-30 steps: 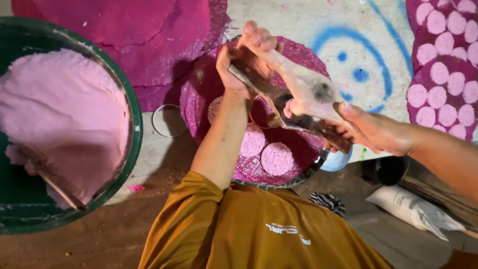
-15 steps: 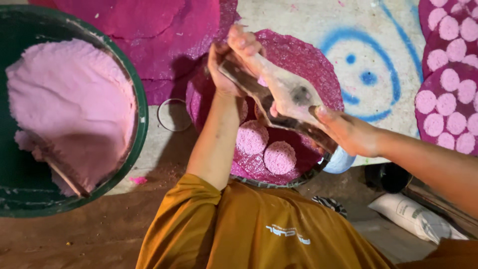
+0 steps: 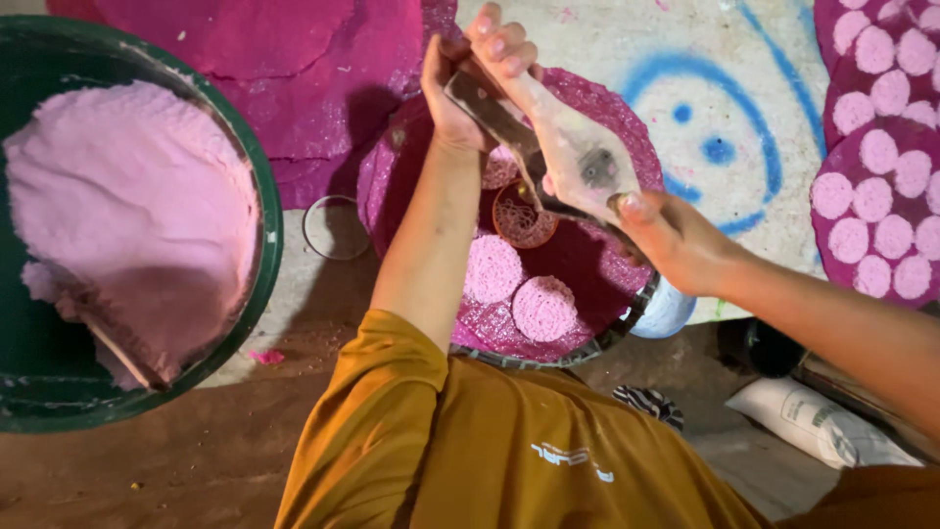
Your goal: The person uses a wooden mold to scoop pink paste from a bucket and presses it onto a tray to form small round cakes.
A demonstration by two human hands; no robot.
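Head view: the left hand (image 3: 470,73) pinches the long press (image 3: 558,147) at its 11 o'clock end. The right hand (image 3: 676,240) has its fingers closed round the 4 o'clock end, above the round magenta tray (image 3: 411,186).

The person wears a mustard-orange short-sleeved shirt (image 3: 509,441) with a small pale printed mark on it; forearms and hands are bare.

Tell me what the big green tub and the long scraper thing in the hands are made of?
The green tub looks like plastic: smooth, evenly coloured rim, smeared with pink paste. The scraper, held by the left hand and right hand, seems a dull metal blade, dark along its edge; a pale coating hides most of it, so I'm unsure.
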